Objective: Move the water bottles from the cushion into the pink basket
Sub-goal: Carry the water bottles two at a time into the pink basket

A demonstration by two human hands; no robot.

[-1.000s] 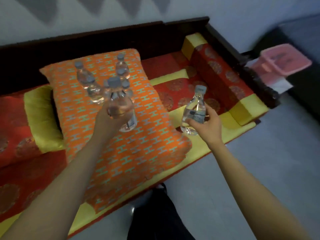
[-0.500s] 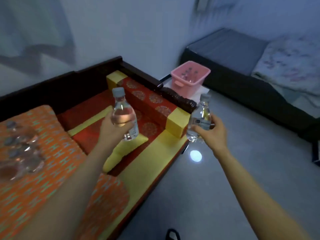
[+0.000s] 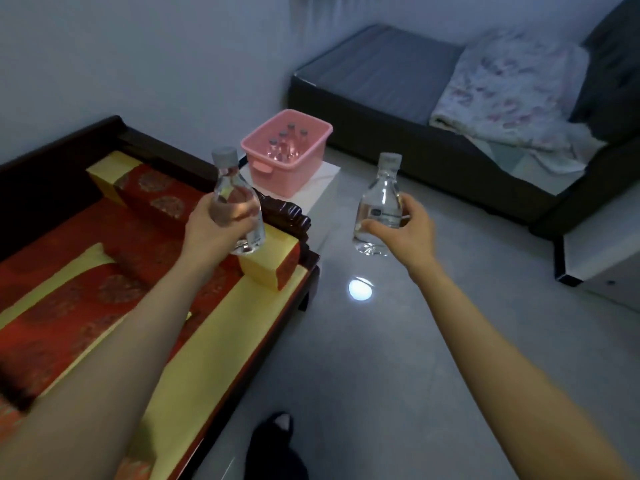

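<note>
My left hand (image 3: 212, 233) grips a bottle (image 3: 234, 202), right hand (image 3: 407, 230) a second bottle (image 3: 381, 199); risk: careless drop topples standing bottles (image 3: 284, 144) in basket (image 3: 294, 178)

The left water bottle (image 3: 239, 209) and right water bottle (image 3: 381, 202) are clear with grey caps; the right one bears a pale label with a dark mark. The basket (image 3: 277, 174) is pink. The bench mat (image 3: 62, 317) is red with round medallions, edged in yellow, and its frame (image 3: 287, 213) is dark brown. The blanket (image 3: 512, 81) is white with a pink floral print. The floor (image 3: 381, 358) is pale grey.
</note>
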